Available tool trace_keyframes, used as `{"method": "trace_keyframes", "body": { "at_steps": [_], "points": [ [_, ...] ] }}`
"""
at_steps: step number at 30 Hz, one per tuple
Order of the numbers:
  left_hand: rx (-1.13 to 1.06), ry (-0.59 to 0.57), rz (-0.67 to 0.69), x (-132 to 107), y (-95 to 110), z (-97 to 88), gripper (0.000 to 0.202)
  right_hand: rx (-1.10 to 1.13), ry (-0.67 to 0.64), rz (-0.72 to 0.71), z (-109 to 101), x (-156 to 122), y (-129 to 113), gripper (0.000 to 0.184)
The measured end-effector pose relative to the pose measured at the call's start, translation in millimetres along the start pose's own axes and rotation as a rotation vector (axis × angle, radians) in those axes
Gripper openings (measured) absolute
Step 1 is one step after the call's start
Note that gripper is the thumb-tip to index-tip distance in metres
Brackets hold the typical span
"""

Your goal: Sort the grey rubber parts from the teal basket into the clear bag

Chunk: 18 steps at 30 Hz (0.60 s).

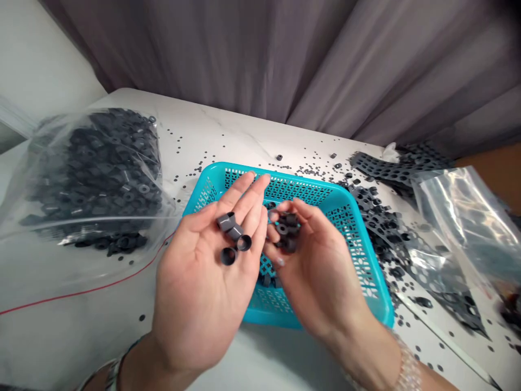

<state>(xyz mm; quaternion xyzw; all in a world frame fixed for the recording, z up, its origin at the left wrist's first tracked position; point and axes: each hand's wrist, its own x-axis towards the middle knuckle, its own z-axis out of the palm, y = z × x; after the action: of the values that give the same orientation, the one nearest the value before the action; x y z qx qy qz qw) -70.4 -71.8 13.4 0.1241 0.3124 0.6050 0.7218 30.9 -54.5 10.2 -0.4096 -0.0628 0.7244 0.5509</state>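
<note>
Over a blue basket (345, 201), the left hand (199, 271) and right hand (313, 266) hold small grey rings (230, 231).

The left hand lies flat and wide open, with three rings sitting on its palm. The right hand is half shut, its fingers curled around a small heap of rings (287, 231). More rings lie in the basket below and all over the white table (195, 130). A clear bag of rings (97, 179) sits at the left, and black sheets full of holes (386, 168) lie at the right.
</note>
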Motion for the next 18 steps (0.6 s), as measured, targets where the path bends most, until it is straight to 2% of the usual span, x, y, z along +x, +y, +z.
{"method": "trace_keyframes", "body": {
  "at_steps": [2,5,9,11,13,18],
  "points": [
    [-0.013,0.006,0.002,0.2,1.3,-0.3,0.045,-0.056,-0.048,-0.038,-1.8,-1.3,-8.8,0.029],
    [-0.023,0.026,-0.007,1.3,2.3,-0.8,0.049,-0.258,-0.206,-0.059,-3.1,-4.5,-17.8,0.033],
    [-0.01,0.061,-0.023,2.6,2.2,-1.3,0.044,-0.687,-0.377,-0.134,-1.3,-10.2,-14.7,0.017],
    [-0.015,0.07,-0.05,2.7,2.5,-2.2,0.041,-0.862,-0.413,-0.231,-0.4,-12.6,-10.4,0.007],
    [-0.018,0.055,-0.084,2.6,3.3,-4.0,0.039,-0.992,-0.431,-0.319,-0.4,-13.7,-7.6,0.007],
    [-0.024,-0.053,-0.136,2.8,4.7,-9.1,0.043,-1.115,-0.449,-0.416,-3.2,-13.1,-6.7,0.004]
  ]
}}
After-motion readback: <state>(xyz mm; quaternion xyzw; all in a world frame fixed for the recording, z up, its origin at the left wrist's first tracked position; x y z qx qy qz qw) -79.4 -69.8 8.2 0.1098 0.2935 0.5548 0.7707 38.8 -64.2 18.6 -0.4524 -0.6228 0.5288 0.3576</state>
